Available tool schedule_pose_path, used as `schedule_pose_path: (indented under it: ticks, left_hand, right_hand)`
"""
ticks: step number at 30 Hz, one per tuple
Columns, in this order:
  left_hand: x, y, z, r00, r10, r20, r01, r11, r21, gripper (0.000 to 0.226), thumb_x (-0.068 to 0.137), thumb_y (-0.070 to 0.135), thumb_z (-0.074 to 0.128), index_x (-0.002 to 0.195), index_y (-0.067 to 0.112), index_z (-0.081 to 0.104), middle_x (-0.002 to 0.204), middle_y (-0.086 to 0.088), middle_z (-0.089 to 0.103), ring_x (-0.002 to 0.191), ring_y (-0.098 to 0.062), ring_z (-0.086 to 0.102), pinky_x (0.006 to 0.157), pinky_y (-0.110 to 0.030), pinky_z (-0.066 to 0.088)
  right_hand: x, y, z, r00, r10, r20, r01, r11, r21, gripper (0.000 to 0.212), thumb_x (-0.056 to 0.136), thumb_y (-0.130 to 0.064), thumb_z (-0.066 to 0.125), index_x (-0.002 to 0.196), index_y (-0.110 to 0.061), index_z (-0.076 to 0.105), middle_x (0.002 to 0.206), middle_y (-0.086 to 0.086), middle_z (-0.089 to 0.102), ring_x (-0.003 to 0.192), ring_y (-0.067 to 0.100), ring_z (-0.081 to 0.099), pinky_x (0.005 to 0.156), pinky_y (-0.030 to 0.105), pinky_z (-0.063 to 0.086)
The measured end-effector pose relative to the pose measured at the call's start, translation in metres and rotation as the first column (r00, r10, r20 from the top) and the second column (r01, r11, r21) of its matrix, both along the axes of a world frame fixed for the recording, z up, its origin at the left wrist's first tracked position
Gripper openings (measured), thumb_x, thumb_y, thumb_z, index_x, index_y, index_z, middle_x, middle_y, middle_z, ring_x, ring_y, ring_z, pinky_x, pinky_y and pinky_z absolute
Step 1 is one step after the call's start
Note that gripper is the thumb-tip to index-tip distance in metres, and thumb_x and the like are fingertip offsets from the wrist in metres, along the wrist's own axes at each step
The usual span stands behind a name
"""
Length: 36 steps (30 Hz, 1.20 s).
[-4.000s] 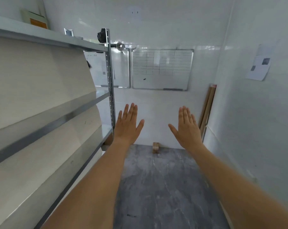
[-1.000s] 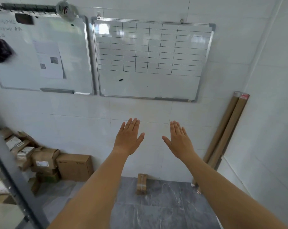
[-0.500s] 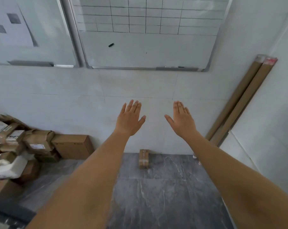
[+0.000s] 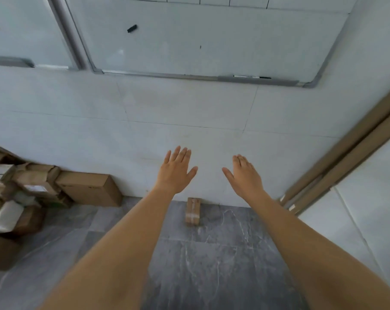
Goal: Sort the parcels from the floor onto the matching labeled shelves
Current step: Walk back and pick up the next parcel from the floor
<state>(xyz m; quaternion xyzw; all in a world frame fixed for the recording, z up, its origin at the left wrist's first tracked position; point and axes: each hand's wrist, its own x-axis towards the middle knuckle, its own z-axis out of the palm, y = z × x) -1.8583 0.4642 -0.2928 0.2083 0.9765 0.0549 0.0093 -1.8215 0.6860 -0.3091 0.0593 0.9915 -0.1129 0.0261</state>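
Note:
A small brown taped parcel (image 4: 192, 211) lies alone on the grey floor against the white wall, straight ahead. A heap of cardboard parcels (image 4: 22, 193) is stacked at the left, with a larger plain carton (image 4: 91, 189) at its right end. My left hand (image 4: 176, 172) and my right hand (image 4: 245, 176) are stretched out in front of me, palms down with straight fingers, holding nothing. Both hover above and just either side of the small parcel, well short of it. No shelf is in view.
Long cardboard tubes (image 4: 346, 157) lean in the right corner. Two whiteboards (image 4: 200, 41) hang on the wall ahead. The grey marble floor (image 4: 200, 260) stretches between me and the wall.
The view has swung away from the shelf rack, moved toward the wall and tilted down. The parcels on the floor have come into sight. My hands stay open and spread.

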Motion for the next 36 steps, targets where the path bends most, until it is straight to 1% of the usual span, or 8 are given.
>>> schedule_pose_path:
  ticks: [12, 17, 22, 24, 27, 31, 34, 36]
  left_hand:
    - [-0.117, -0.01, -0.137, 0.946, 0.04, 0.322, -0.043, 0.999, 0.004, 0.07, 0.103, 0.051, 0.023, 0.158, 0.01, 0.007, 0.166, -0.005, 0.006, 0.153, -0.02, -0.003, 0.124, -0.042, -0.002]
    - [-0.156, -0.024, -0.206, 0.898, 0.089, 0.431, -0.111, 0.994, 0.025, 0.071, 0.103, 0.051, 0.025, 0.158, 0.012, 0.005, 0.166, -0.002, 0.004, 0.153, -0.019, -0.004, 0.124, -0.039, -0.003]
    - [-0.17, -0.026, -0.293, 0.808, 0.149, 0.571, -0.215, 0.975, 0.051, 0.071, 0.103, 0.051, 0.029, 0.158, 0.011, 0.007, 0.166, -0.004, 0.006, 0.153, -0.019, -0.002, 0.124, -0.037, -0.001]
    - [-0.176, -0.023, -0.332, 0.773, 0.174, 0.61, -0.282, 0.956, 0.085, 0.072, 0.102, 0.051, 0.031, 0.158, 0.01, 0.009, 0.166, -0.005, 0.008, 0.153, -0.02, -0.001, 0.124, -0.038, 0.001]
    - [-0.19, -0.012, -0.395, 0.69, 0.22, 0.689, -0.446, 0.879, 0.166, 0.072, 0.102, 0.052, 0.033, 0.158, 0.013, 0.01, 0.166, -0.007, 0.01, 0.153, -0.021, 0.003, 0.124, -0.039, 0.006]
    - [-0.211, 0.009, -0.492, 0.549, 0.23, 0.804, -0.652, 0.719, 0.24, 0.071, 0.101, 0.052, 0.035, 0.158, 0.018, 0.012, 0.165, -0.006, 0.011, 0.152, -0.022, 0.009, 0.121, -0.04, 0.011]
    - [-0.222, 0.025, -0.575, 0.493, 0.213, 0.844, -0.728, 0.632, 0.266, 0.071, 0.101, 0.053, 0.034, 0.158, 0.018, 0.012, 0.165, -0.005, 0.011, 0.152, -0.023, 0.011, 0.121, -0.04, 0.012]
    - [-0.227, 0.034, -0.637, 0.475, 0.206, 0.855, -0.76, 0.586, 0.281, 0.072, 0.1, 0.054, 0.033, 0.158, 0.018, 0.011, 0.166, -0.005, 0.01, 0.152, -0.023, 0.011, 0.121, -0.041, 0.011]
  right_hand:
    - [-0.11, -0.012, -0.132, 0.971, -0.008, 0.239, 0.016, 0.999, -0.034, 0.063, 0.107, -0.044, 0.035, 0.152, 0.001, 0.033, 0.16, 0.019, 0.035, 0.149, 0.031, 0.031, 0.121, 0.043, 0.029]
    - [-0.146, -0.018, -0.199, 0.927, -0.022, 0.375, 0.064, 0.993, -0.099, 0.064, 0.108, -0.044, 0.033, 0.155, -0.001, 0.028, 0.163, 0.017, 0.029, 0.151, 0.03, 0.027, 0.121, 0.043, 0.027]
    - [-0.168, -0.018, -0.284, 0.872, -0.095, 0.481, 0.191, 0.969, -0.155, 0.059, 0.108, -0.044, 0.033, 0.145, 0.001, 0.04, 0.148, 0.022, 0.046, 0.133, 0.036, 0.048, 0.102, 0.043, 0.042]
    - [-0.179, -0.016, -0.322, 0.85, -0.116, 0.515, 0.238, 0.955, -0.177, 0.061, 0.108, -0.045, 0.032, 0.147, 0.001, 0.039, 0.15, 0.022, 0.044, 0.134, 0.036, 0.048, 0.102, 0.043, 0.042]
    - [-0.191, -0.011, -0.387, 0.828, -0.137, 0.544, 0.288, 0.936, -0.203, 0.064, 0.108, -0.047, 0.03, 0.151, 0.0, 0.034, 0.153, 0.021, 0.042, 0.137, 0.035, 0.046, 0.104, 0.042, 0.041]
    - [-0.203, -0.006, -0.487, 0.809, -0.208, 0.55, 0.418, 0.861, -0.289, 0.064, 0.107, -0.047, 0.032, 0.15, 0.001, 0.037, 0.15, 0.023, 0.047, 0.136, 0.036, 0.048, 0.107, 0.043, 0.041]
    - [-0.211, -0.002, -0.574, 0.835, -0.244, 0.493, 0.455, 0.809, -0.371, 0.061, 0.106, -0.047, 0.034, 0.145, -0.001, 0.044, 0.142, 0.023, 0.054, 0.13, 0.036, 0.053, 0.105, 0.045, 0.044]
    - [-0.221, -0.003, -0.633, 0.841, -0.275, 0.466, 0.487, 0.761, -0.429, 0.06, 0.107, -0.045, 0.035, 0.15, -0.003, 0.041, 0.151, 0.019, 0.048, 0.139, 0.034, 0.046, 0.113, 0.045, 0.039]
